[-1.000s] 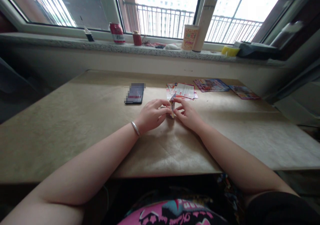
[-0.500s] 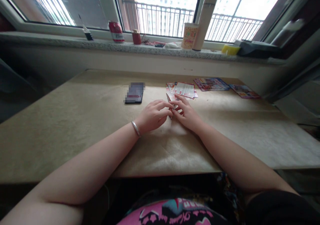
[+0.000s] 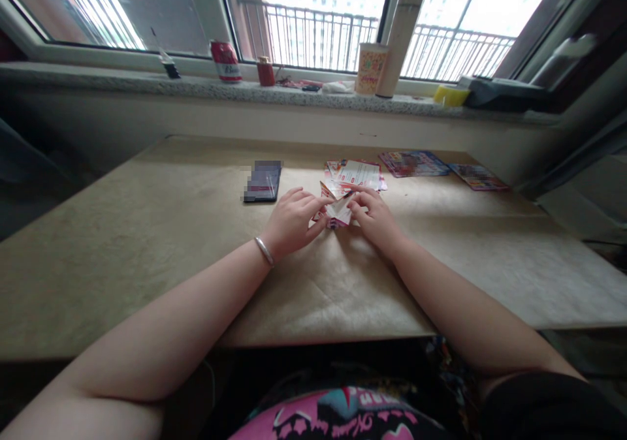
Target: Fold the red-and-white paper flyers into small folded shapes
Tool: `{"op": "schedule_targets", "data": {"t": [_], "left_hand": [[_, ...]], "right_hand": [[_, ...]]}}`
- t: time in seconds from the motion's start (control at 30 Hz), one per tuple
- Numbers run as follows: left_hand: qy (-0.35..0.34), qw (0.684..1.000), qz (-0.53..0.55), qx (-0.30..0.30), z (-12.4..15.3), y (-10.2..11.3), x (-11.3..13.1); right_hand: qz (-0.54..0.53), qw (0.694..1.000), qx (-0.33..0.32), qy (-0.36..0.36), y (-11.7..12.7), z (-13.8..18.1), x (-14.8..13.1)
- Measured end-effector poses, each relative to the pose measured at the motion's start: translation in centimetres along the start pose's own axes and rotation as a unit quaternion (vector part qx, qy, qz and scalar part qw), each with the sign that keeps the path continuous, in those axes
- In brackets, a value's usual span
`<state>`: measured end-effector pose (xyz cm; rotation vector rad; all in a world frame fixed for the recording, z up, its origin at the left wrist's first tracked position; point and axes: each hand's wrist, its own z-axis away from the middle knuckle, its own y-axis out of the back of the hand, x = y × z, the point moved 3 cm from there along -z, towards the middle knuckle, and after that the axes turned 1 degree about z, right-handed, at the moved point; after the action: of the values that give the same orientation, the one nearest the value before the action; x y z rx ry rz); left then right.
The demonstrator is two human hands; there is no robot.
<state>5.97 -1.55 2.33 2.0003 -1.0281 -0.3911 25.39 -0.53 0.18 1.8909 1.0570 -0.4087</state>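
Note:
Between my hands, low over the table (image 3: 147, 251), is a folded piece of printed paper (image 3: 340, 210), white with red and purple print. Its left side is pinched by my left hand (image 3: 300, 221), which wears a silver bangle (image 3: 264, 252) at the wrist. My right hand (image 3: 376, 220) grips the right side, thumb and fingers closed on the edge. Parts of the paper are hidden by my fingers. Just beyond it lies a loose stack of printed sheets (image 3: 360, 173), white with red text.
A dark phone (image 3: 264, 182) lies left of the sheets. Two piles of colourful printed sheets, a larger pile (image 3: 414, 164) and a smaller pile (image 3: 477, 177), sit at the back right. The windowsill holds a red can (image 3: 225, 61), a paper cup (image 3: 371, 68) and a tall tube (image 3: 399, 42).
My hands have moved apart a little, and the folded paper between them has opened out, showing more of its white face. Phone and piles stay where they were.

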Motion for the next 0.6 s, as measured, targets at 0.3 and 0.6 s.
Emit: {"op": "schedule_targets", "data": {"t": [0.3, 0.6], "left_hand": [[0.028, 0.996, -0.071, -0.049, 0.2, -0.7, -0.9], [0.065, 0.981, -0.134, -0.121, 0.5, -0.7, -0.3]], "right_hand": [[-0.052, 0.997, 0.013, -0.058, -0.6, -0.2, 2.6], [-0.098, 0.965, -0.061, -0.236, -1.4, 0.0, 3.2]]}}
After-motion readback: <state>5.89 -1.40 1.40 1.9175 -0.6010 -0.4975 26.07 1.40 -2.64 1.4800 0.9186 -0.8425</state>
